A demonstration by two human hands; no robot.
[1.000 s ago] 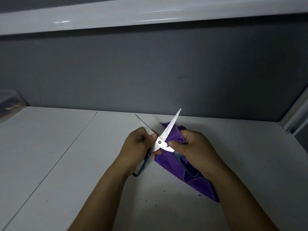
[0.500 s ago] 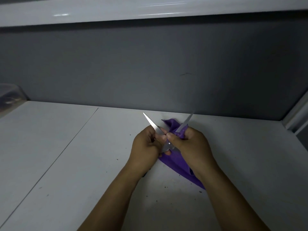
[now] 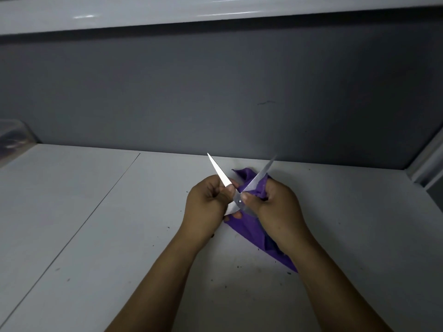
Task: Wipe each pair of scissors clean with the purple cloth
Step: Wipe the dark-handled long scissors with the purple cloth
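One pair of scissors is held spread wide above the white table, its two blades forming a V that points away from me. My left hand grips the left blade near the pivot, thumb on the metal. My right hand holds the purple cloth bunched round the right blade, thumb pressing near the pivot screw. The cloth's tail hangs down under my right wrist to the table. The scissor handles are hidden behind my hands.
The white table has a seam running diagonally on the left and dark specks scattered near my arms. A grey wall stands close behind. A clear plastic container sits at the far left edge. A white frame rises at the right.
The left blade has swung up into view and the blades stand wider apart. My right hand with the cloth has slid up the right blade from the pivot. Both hands moved slightly forward.
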